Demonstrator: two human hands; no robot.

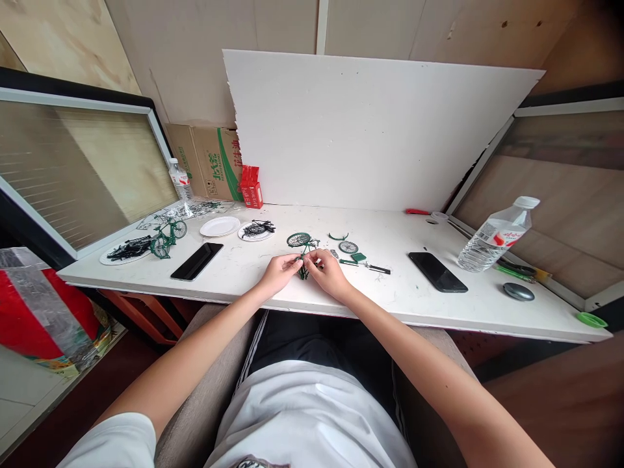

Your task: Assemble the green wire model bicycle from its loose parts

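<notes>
Green model bike (302,250) standing near table (273,300) front edge; left hand (279,273) and right hand (330,273) fingers pinching its frame, steadying it upright; loose wheel (348,247) lying just beside.

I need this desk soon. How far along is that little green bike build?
One green model bike looks complete at left. The left hand and right hand pinch a second frame with one wheel on. A loose wheel and curved green piece lie unfitted on the table.

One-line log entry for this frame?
left hand: grips green model bike | right hand: grips same bike | loose wheel: on table beyond right hand | second bike: far left
</notes>
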